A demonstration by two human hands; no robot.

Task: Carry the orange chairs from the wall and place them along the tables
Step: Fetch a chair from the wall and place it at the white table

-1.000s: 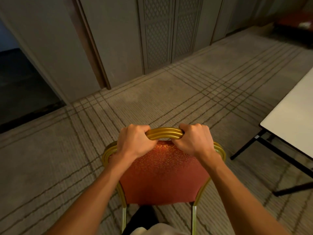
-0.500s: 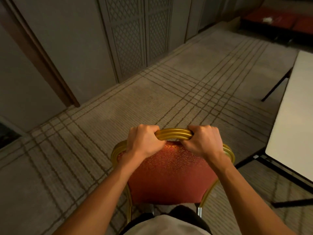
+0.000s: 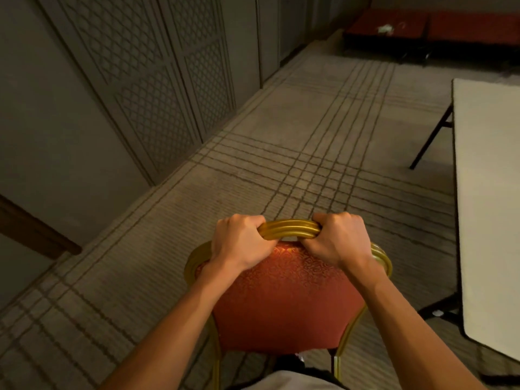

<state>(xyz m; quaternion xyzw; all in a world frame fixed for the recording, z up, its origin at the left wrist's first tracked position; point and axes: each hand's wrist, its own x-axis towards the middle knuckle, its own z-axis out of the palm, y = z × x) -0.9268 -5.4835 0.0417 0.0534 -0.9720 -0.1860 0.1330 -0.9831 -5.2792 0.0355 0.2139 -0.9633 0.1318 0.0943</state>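
Orange chair [image 3: 281, 302] at 6 o'clock, close in front of the person, back of the backrest to the camera. The seat and feet are hidden, so I can't tell if it's off the carpet [image 3: 281, 142]. Left hand [image 3: 239, 243] and right hand [image 3: 336, 240] are both on the gold top rail [image 3: 289, 229], fingers [image 3: 254, 222] curled over and clamped round the tube, with bare rail between the hands. Handling guess: a stiff metal tube frame that won't flex. The padded back gives no purchase, so the rail is the place to hold. The glossy ribbed tube may be a bit slick. Weight is probably moderate, fine for two hands, though the unseen legs could catch the table leg [image 3: 430, 136]. White tabletop [image 3: 489, 220] at 3 o'clock, near the chair. Panelled wall [image 3: 146, 88] at 10–11 o'clock. Low red platforms [image 3: 450, 26] far off at 1 o'clock, with something small and pale on one.
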